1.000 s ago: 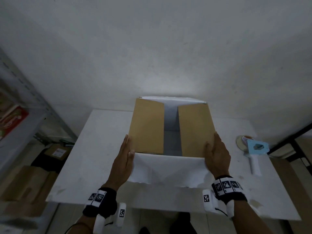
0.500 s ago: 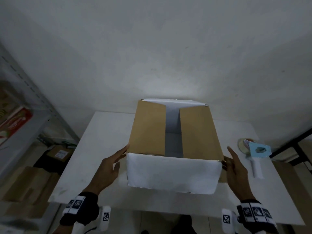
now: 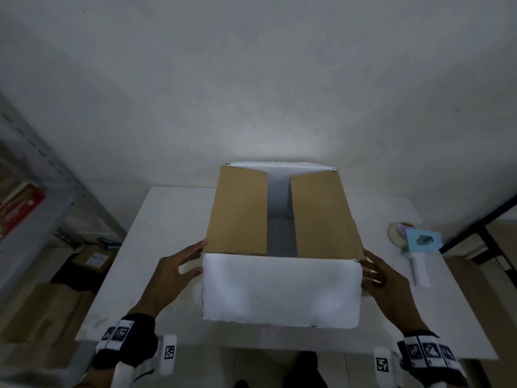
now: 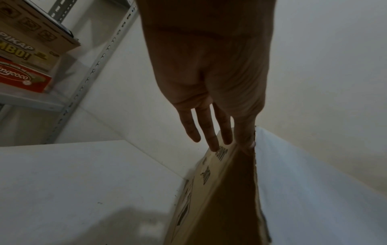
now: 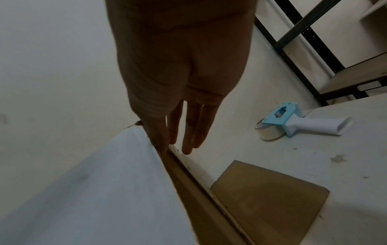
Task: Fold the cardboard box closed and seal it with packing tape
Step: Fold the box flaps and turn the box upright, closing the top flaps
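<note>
Readable writing: red carton (image 4: pixel 23 77) on shelf reads "ingcoco", box above it (image 4: pixel 18 51) "PIKAP", "MBO!", both cut off. Print on cardboard box (image 3: pixel 281 242) side blurred, unreadable. Box sits mid-table (image 3: pixel 167 214), two brown flaps folded in, gap between, near white flap hanging toward person. Left hand (image 3: pixel 174 271) fingers straight, touching left near corner. Right hand (image 3: pixel 387 278) fingers straight, touching right near corner. Tape dispenser (image 3: pixel 416 247) right, apart from box. Box contents hidden.

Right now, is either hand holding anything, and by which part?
Nothing is gripped. The left hand and right hand lie with straight fingers against the cardboard box at its near top corners, one on each side. The tape dispenser lies untouched.
</note>
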